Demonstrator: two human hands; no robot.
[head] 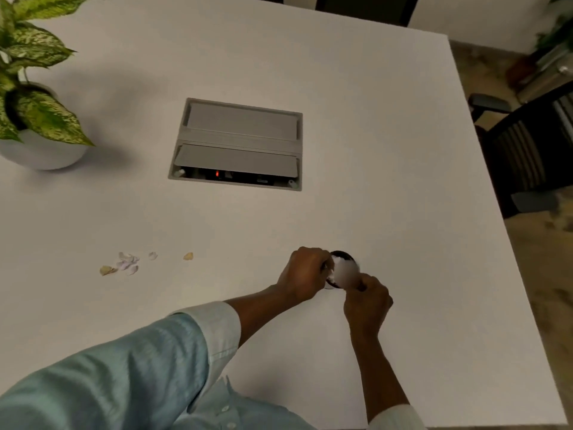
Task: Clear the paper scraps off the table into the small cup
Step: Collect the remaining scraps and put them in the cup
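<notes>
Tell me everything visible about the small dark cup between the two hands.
The small dark round cup stands upright on the white table, near its front edge. Only its far rim shows clearly; white crumpled paper fills or covers its mouth. The left hand and right hand close in on it from both sides. Its material cannot be told.

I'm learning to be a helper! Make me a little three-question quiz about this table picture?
1. True or false: every paper scrap is already in the small cup.
2. Which side of the hands do the loose scraps lie on? A) left B) right
3. What stands at the table's far left corner?

Key:
1. False; several scraps are on the table.
2. A; both the left hand and right hand are at the cup, pushing white paper in.
3. A potted plant.
</notes>
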